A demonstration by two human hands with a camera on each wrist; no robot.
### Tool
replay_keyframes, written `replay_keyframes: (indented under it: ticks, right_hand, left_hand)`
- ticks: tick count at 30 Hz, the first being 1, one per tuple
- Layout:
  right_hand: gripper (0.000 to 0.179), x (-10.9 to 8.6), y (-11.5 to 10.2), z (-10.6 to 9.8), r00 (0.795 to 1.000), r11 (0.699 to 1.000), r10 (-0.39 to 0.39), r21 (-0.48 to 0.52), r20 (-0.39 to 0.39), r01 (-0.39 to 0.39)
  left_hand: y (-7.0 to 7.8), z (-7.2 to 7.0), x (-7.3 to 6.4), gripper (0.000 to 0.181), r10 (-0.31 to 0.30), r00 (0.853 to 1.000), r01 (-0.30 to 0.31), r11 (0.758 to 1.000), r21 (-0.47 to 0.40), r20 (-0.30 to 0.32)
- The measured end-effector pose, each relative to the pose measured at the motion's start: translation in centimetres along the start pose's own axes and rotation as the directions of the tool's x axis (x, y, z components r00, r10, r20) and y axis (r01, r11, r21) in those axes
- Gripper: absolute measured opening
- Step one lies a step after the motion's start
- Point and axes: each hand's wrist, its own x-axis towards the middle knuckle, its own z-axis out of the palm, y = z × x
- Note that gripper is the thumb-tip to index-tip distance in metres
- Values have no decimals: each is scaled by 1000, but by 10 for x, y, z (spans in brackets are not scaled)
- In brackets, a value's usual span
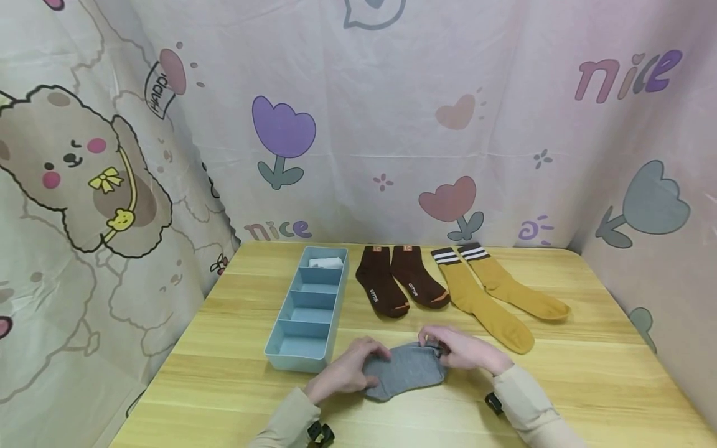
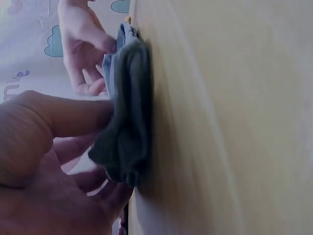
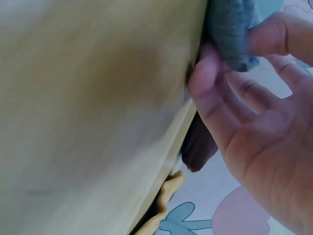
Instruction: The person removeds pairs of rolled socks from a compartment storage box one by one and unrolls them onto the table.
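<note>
A grey sock (image 1: pixel 411 368), doubled into a flat bundle, lies at the front middle of the table between both hands. My left hand (image 1: pixel 348 368) grips its left end, with the thumb on top and the fingers at the far side. At the other end, my right hand (image 1: pixel 469 351) pinches the upper corner. Seen from the left wrist, the layered edge of the grey sock (image 2: pixel 131 107) sits close over the wood. In the right wrist view the thumb presses one face of the sock (image 3: pixel 230 34) while the fingers curl beneath it.
Left of the sock stands a light blue box (image 1: pixel 327 358) with several compartments; a white folded item (image 1: pixel 326 263) is in its far one. Two brown socks (image 1: pixel 381 286) lie behind the hands, and two yellow socks (image 1: pixel 498 317) lie right of those. A printed curtain (image 1: pixel 381 124) hangs behind the table.
</note>
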Motion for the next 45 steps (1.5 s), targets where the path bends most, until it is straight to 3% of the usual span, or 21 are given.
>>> replay_keyframes:
  ticks: [3,6,13,20,26,34,40,45]
  right_hand:
    - [51,-4,2,1,999,998,-36,-42,-3,35]
    - [48,-8,2,1,1000,999,-15,-38,7,15]
    - [11,-11,1,-2,998,998,51,33,29,-52]
    - [32,-9,-3,-1,998,997,43,60,48,-46]
    - [24,-9,-8,-1,989,989,93,105,119,-106]
    - [26,-8,-12,4,973,963,147,200,176,-182]
    - [22,-7,-14,9,975,937,147,292,168,-192]
    - [18,-5,-16,12,963,898,179,366,200,-243]
  left_hand:
    - [1,0,-2,51,-44,998,45,999,22,-33]
    - [1,-1,-2,56,-67,995,69,997,27,-70]
    - [0,-1,1,63,-108,980,116,992,39,-164]
    - [0,-1,6,67,-129,968,144,988,54,-217]
    - [2,-2,9,66,-192,956,206,978,44,-220]
    - [0,-1,15,51,-170,941,225,960,167,-292]
    - [-1,0,21,47,-201,930,261,950,171,-308]
    - [-5,1,22,43,-174,926,248,950,192,-335]
